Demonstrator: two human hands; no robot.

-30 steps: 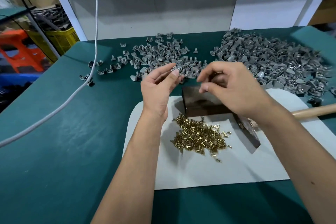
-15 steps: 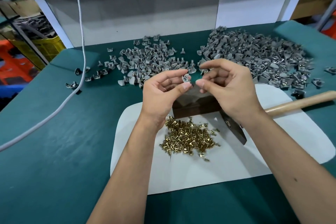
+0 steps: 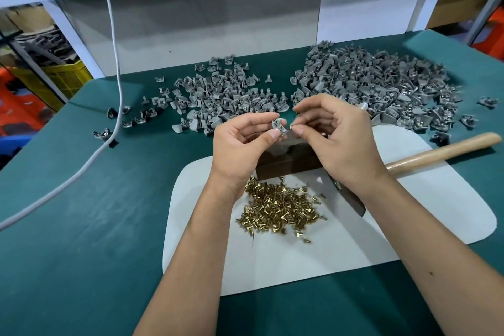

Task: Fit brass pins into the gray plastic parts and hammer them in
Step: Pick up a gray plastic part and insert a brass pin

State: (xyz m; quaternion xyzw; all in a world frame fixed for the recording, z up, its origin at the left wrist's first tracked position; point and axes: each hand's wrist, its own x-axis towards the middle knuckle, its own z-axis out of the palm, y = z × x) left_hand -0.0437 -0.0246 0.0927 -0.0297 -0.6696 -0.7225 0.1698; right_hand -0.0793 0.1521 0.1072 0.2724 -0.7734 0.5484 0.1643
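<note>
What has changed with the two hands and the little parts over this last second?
The hands have drawn down from the gray heaps to above the dark block. The left hand keeps its pinch on one gray part, now turned more into view, and the right hand has brought a brass pin right beside it. The pin pile, the hammer, both gray heaps and the white mat stayed put.

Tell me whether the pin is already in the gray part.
Not yet. The right hand pinches the pin just beside the gray part held by the left hand.

bare mat (image 3: 313,262) near, block (image 3: 289,162) behind pins (image 3: 281,210)
</note>
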